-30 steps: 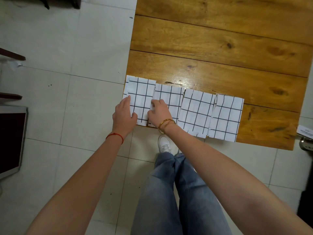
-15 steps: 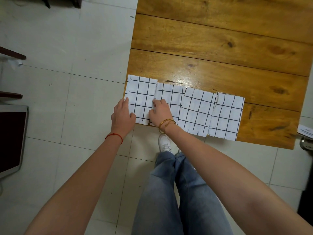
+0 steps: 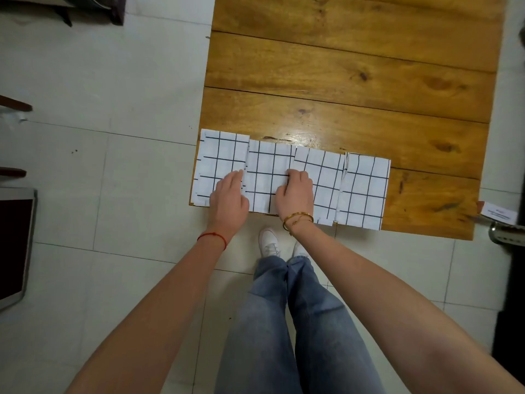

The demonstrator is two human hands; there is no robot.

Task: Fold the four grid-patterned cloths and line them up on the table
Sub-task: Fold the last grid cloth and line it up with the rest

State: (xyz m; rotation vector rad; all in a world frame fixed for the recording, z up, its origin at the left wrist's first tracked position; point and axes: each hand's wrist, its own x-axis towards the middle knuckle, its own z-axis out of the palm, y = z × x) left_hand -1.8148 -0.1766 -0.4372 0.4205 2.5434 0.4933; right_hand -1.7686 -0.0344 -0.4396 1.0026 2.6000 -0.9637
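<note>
Four folded white cloths with a black grid lie side by side along the near edge of the wooden table (image 3: 341, 81). The first cloth (image 3: 216, 163) is at the table's left corner, followed by the second (image 3: 267, 166), the third (image 3: 325, 177) and the fourth (image 3: 365, 189). My left hand (image 3: 228, 199) lies flat with straight fingers where the first and second cloths meet. My right hand (image 3: 295, 194) rests with bent fingers on the seam between the second and third cloths. Neither hand lifts any cloth.
The cloths' near edges slightly overhang the table edge. A white card (image 3: 500, 213) and a metal object (image 3: 507, 237) sit off the table's right corner. A flat dark-screened device (image 3: 14, 245) lies on the tiled floor at the left. My legs stand below the table edge.
Both hands have shifted one cloth to the right: the left from the first cloth's left side to its right edge, the right from the first-second seam to the second-third seam.
</note>
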